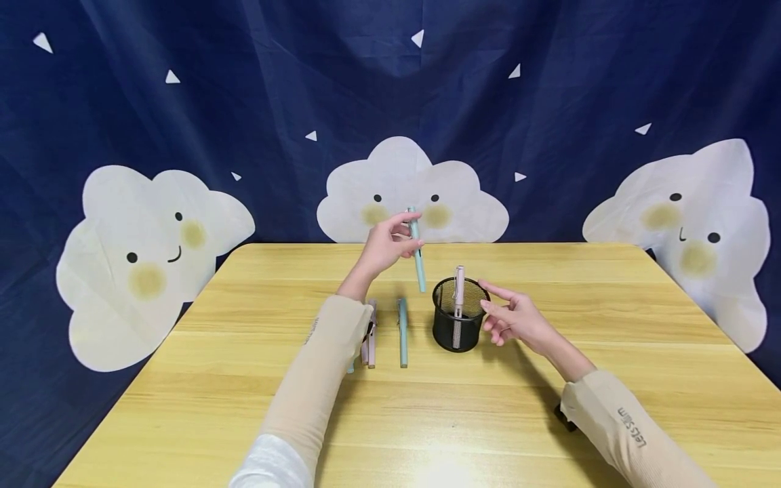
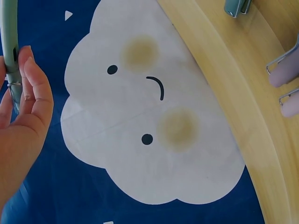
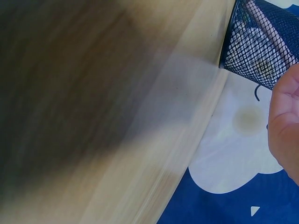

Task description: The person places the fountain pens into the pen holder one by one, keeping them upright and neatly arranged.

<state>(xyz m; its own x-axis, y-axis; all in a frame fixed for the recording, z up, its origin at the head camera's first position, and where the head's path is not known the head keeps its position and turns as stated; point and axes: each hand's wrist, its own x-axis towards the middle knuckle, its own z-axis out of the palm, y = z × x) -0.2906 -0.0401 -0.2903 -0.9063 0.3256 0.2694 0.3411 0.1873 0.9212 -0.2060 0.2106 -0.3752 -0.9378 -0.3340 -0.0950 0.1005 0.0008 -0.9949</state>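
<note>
My left hand [image 1: 386, 245] pinches a mint-green pen [image 1: 419, 268] between thumb and fingers. The pen hangs nearly upright above the table, left of a black mesh pen holder [image 1: 448, 332]. One pale pink pen [image 1: 459, 288] stands in the holder, its clip end above the rim. At the holder's right side is my right hand [image 1: 518, 320], index finger and thumb extended to touch near the rim, other fingers loosely bent. In the right wrist view the hand partly hides the mesh holder [image 3: 254, 44]. The left wrist view shows the held pen [image 2: 9, 28] cut off by the frame.
Another green pen [image 1: 403, 335] lies on the wooden table [image 1: 518, 420] left of the holder. Pinkish-purple pens [image 1: 371, 349] and a green tip [image 1: 350, 369] lie farther left, partly hidden by my left sleeve. Behind the table hangs a dark blue cloth [image 1: 274, 81] with clouds.
</note>
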